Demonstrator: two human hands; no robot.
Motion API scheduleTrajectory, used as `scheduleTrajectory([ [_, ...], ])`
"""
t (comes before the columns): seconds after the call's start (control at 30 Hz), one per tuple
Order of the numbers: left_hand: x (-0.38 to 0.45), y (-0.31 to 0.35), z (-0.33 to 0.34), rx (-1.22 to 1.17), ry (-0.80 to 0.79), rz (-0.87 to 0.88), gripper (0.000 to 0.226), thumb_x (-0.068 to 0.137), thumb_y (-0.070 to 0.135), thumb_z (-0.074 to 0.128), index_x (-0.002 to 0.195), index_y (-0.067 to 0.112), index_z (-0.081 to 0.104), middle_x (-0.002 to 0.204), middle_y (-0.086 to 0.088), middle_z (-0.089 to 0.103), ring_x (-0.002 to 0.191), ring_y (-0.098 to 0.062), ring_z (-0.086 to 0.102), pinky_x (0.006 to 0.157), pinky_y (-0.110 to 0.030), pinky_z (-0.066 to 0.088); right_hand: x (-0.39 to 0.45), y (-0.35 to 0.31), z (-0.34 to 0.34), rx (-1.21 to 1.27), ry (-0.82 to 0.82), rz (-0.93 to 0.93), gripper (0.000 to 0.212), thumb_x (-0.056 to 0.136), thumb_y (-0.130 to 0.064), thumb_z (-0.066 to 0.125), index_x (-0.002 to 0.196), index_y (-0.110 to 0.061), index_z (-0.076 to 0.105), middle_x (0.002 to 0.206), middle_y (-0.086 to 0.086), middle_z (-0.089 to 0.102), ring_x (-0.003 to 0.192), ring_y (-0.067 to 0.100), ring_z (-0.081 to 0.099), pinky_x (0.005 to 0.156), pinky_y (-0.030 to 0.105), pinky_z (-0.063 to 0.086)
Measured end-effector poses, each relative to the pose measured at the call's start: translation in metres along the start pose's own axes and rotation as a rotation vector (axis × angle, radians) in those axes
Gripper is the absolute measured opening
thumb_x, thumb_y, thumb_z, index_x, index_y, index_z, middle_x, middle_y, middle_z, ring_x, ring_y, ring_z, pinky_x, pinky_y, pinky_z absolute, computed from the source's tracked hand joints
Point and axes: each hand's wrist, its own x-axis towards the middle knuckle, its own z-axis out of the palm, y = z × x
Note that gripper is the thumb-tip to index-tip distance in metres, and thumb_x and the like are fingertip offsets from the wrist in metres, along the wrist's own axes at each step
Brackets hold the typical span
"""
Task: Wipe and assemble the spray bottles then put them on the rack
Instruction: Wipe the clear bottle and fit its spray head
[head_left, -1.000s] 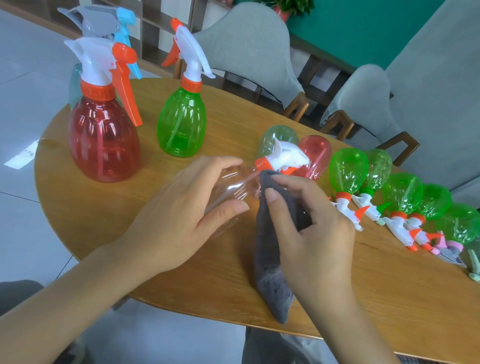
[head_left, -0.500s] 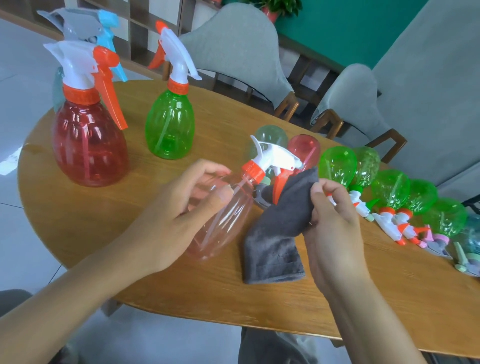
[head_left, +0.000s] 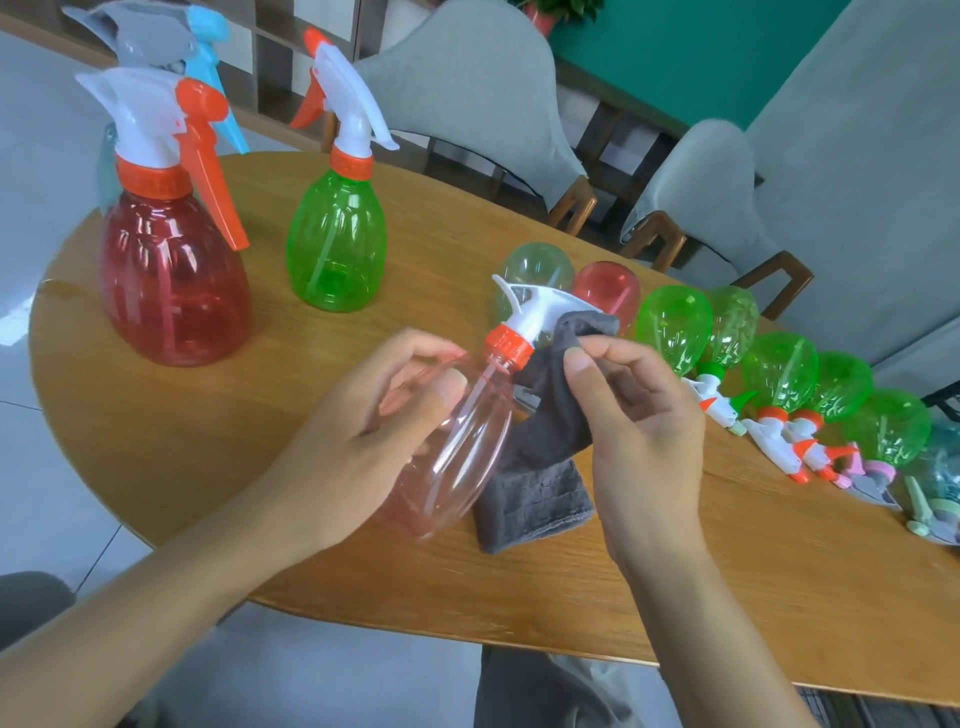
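Both forearms enter from the bottom of the frame and point toward the centre. The left hand (head_left: 363, 441), at centre left, has its fingers and thumb curled around a held object. The right hand (head_left: 639, 415), at centre right, pinches a held object between thumb and forefinger, the other fingers bent.

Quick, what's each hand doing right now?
Left hand: holding the clear pink plastic spray bottle around its body.
Right hand: pinching the dark grey cloth against the bottle's trigger head.
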Motion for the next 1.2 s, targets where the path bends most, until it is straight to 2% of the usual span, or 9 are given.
scheduleTrajectory([
  [0.23,0.002,0.003,0.004,-0.022,0.092,-0.072,0.034,0.095,0.056,0.055,0.115,0.030,0.064,0.103,0.008,0.074,0.096,-0.006,0.070,0.075,-0.011,0.051,0.003,0.005,-0.009,-0.225,-0.209,0.006,0.011,0.093,-0.006,0.073,0.094,-0.017,0.074,0.096,-0.003,0.076,0.096,0.016,0.072,0.090,0.038,0.057],
  [0.3,0.002,0.004,0.002,0.005,0.092,-0.061,0.033,0.097,0.057,0.053,0.116,0.032,0.063,0.104,0.009,0.074,0.097,-0.005,0.069,0.078,-0.017,0.054,0.006,0.001,-0.010,-0.249,-0.233,-0.006,0.010,0.094,-0.007,0.072,0.094,-0.017,0.073,0.097,-0.003,0.076,0.099,0.017,0.072,0.093,0.042,0.057],
  [0.47,0.004,0.005,-0.003,0.122,0.026,-0.023,0.040,0.091,0.063,0.052,0.124,0.041,0.056,0.120,0.013,0.069,0.111,-0.007,0.067,0.093,-0.046,0.056,0.010,0.000,-0.003,-0.225,-0.136,-0.059,0.013,0.095,-0.009,0.071,0.093,-0.022,0.073,0.098,-0.003,0.076,0.101,0.020,0.072,0.097,0.046,0.055],
  [0.57,0.005,0.005,-0.007,0.138,0.006,-0.005,0.041,0.092,0.063,0.051,0.126,0.040,0.055,0.122,0.014,0.067,0.114,-0.008,0.066,0.095,-0.048,0.055,0.009,0.001,0.001,-0.175,-0.101,-0.055,0.013,0.094,-0.008,0.072,0.094,-0.021,0.073,0.098,-0.004,0.076,0.101,0.016,0.072,0.096,0.037,0.055],
  [0.83,0.011,0.003,-0.010,0.100,0.172,0.014,0.035,0.097,0.054,0.051,0.126,0.035,0.056,0.120,0.016,0.067,0.109,-0.001,0.067,0.095,-0.035,0.055,-0.004,0.014,-0.002,-0.597,-0.370,-0.072,0.015,0.092,-0.015,0.075,0.089,-0.030,0.073,0.089,-0.022,0.071,0.091,0.002,0.067,0.080,0.014,0.045],
  [0.93,0.014,0.002,-0.013,0.183,0.198,0.064,0.040,0.099,0.053,0.055,0.133,0.032,0.052,0.124,0.019,0.062,0.114,0.004,0.061,0.096,-0.025,0.051,-0.012,0.016,-0.001,-0.578,-0.288,-0.083,0.014,0.097,-0.017,0.069,0.094,-0.031,0.068,0.090,-0.019,0.070,0.091,0.004,0.065,0.075,0.014,0.045],
  [1.07,0.012,-0.008,-0.016,0.381,0.208,0.117,0.062,0.093,0.063,0.057,0.144,0.032,0.045,0.133,0.018,0.051,0.124,-0.001,0.054,0.106,-0.031,0.046,-0.012,0.015,-0.009,-0.486,-0.190,-0.067,0.013,0.102,-0.020,0.061,0.099,-0.032,0.061,0.094,-0.014,0.067,0.087,0.010,0.062,0.075,0.026,0.048],
  [1.13,0.009,-0.007,-0.014,0.466,0.209,0.150,0.071,0.089,0.065,0.061,0.148,0.028,0.044,0.134,0.017,0.046,0.127,0.000,0.049,0.108,-0.017,0.037,-0.012,0.013,-0.012,-0.526,-0.150,-0.105,0.014,0.102,-0.019,0.060,0.100,-0.033,0.061,0.098,-0.014,0.064,0.095,0.011,0.060,0.080,0.022,0.047],
  [1.2,0.007,-0.002,-0.012,0.567,0.213,0.202,0.078,0.082,0.061,0.067,0.148,0.024,0.047,0.134,0.012,0.044,0.126,-0.004,0.047,0.106,-0.012,0.033,-0.011,0.010,-0.014,-0.528,-0.094,-0.136,0.013,0.101,-0.017,0.062,0.101,-0.030,0.063,0.104,-0.012,0.065,0.104,0.011,0.060,0.087,0.020,0.046],
])
